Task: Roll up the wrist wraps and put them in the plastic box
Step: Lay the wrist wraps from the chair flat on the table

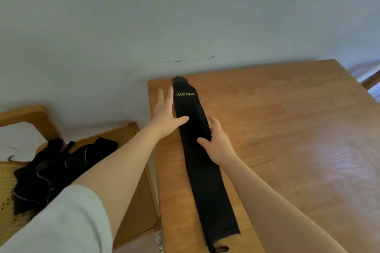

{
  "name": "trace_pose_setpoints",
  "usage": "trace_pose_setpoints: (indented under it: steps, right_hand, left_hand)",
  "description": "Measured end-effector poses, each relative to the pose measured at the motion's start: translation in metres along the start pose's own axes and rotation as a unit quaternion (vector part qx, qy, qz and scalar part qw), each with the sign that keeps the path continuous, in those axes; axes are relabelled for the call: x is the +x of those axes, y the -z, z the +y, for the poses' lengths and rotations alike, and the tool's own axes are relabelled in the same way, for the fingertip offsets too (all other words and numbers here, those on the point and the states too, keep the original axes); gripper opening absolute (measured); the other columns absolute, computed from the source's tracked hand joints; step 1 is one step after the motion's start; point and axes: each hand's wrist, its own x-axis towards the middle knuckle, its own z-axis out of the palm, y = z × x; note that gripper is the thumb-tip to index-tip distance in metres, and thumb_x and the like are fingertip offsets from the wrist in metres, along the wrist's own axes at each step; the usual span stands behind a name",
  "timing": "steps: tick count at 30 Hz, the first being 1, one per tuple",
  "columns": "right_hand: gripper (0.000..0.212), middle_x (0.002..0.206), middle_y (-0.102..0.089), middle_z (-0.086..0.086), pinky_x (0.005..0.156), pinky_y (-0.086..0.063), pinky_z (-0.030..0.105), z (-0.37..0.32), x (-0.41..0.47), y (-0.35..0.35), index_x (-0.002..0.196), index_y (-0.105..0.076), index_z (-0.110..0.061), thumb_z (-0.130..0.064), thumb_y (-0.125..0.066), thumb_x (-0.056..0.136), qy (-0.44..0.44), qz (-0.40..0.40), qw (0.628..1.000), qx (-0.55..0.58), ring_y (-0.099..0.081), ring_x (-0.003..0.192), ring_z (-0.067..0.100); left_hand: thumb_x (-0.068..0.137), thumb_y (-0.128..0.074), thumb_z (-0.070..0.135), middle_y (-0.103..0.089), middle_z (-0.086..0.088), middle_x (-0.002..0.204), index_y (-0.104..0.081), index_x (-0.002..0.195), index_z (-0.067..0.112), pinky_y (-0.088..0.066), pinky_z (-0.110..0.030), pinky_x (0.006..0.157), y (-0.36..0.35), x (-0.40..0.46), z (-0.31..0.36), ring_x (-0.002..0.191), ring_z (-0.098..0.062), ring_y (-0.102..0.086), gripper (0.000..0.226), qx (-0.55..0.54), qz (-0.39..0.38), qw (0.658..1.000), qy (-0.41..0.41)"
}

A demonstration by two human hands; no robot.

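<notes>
black wrist wrap [200, 150] stretched flat along the wooden table [287, 129], left hand [166, 115] spread, thumb touching its left edge, right hand [218, 144] just beside, fingers loosely curled against the right edge

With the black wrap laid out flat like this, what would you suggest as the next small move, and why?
Probably take hold of one end and start the first tight fold. The wrist wrap lies full length, unrolled, on the wooden table; the left hand is open beside it, the right hand rests on its edge.
</notes>
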Motion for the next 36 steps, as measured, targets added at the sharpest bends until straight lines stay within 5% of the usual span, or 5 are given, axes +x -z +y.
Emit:
trace_pose_setpoints:
  steps: [4,15,25,32,36]
  right_hand:
    - [0.073,0.157,-0.012,0.007,0.107,-0.032,0.041,0.004,0.015,-0.013,0.151,-0.009,-0.031,-0.029,-0.055,0.095,0.021,0.041,0.957,-0.286,-0.025,0.137,0.029]
    - [0.055,0.161,-0.003,0.003,0.116,-0.013,0.042,0.002,0.017,-0.018,0.152,-0.016,-0.02,-0.029,-0.036,0.102,0.124,0.01,0.89,-0.438,0.0,0.147,0.024]
    - [0.032,0.124,-0.052,0.003,0.097,-0.039,0.032,-0.005,-0.033,-0.019,0.126,-0.051,-0.016,-0.015,-0.042,0.096,0.127,-0.022,0.886,-0.445,-0.052,0.11,0.021]
    - [0.039,0.144,-0.04,0.001,0.104,-0.037,0.037,-0.009,-0.062,-0.033,0.136,-0.047,-0.016,-0.015,-0.041,0.098,0.207,-0.013,0.912,-0.355,-0.043,0.126,0.023]
    - [0.033,0.139,-0.045,0.003,0.102,-0.042,0.038,-0.033,-0.085,-0.088,0.126,-0.057,-0.014,-0.012,-0.044,0.096,0.294,-0.065,0.911,-0.281,-0.045,0.124,0.022]
  left_hand:
    - [0.098,-0.042,0.04,0.016,-0.003,0.158,-0.007,0.152,0.024,-0.002,-0.042,0.118,-0.016,0.013,-0.026,0.146,-0.024,0.008,0.066,0.311,-0.044,0.943,-0.109]
    - [0.098,-0.027,0.053,0.009,-0.003,0.159,0.002,0.152,0.02,-0.001,-0.039,0.118,-0.007,0.058,-0.022,0.147,-0.022,0.005,0.07,0.444,-0.083,0.885,-0.109]
    - [0.105,-0.027,0.021,-0.001,0.0,0.16,-0.012,0.151,0.02,-0.017,-0.035,0.116,-0.022,-0.027,-0.027,0.147,-0.02,-0.002,0.049,0.367,-0.137,0.91,-0.135]
    - [0.101,-0.036,0.014,-0.006,0.0,0.159,-0.018,0.151,0.018,-0.009,-0.027,0.115,0.009,-0.1,-0.047,0.146,-0.016,-0.008,0.053,0.154,0.041,0.984,-0.084]
    - [0.1,-0.043,0.02,-0.012,0.0,0.159,-0.037,0.145,0.016,-0.016,-0.032,0.115,0.048,-0.157,-0.104,0.145,-0.02,-0.012,0.045,0.165,0.019,0.986,0.014]
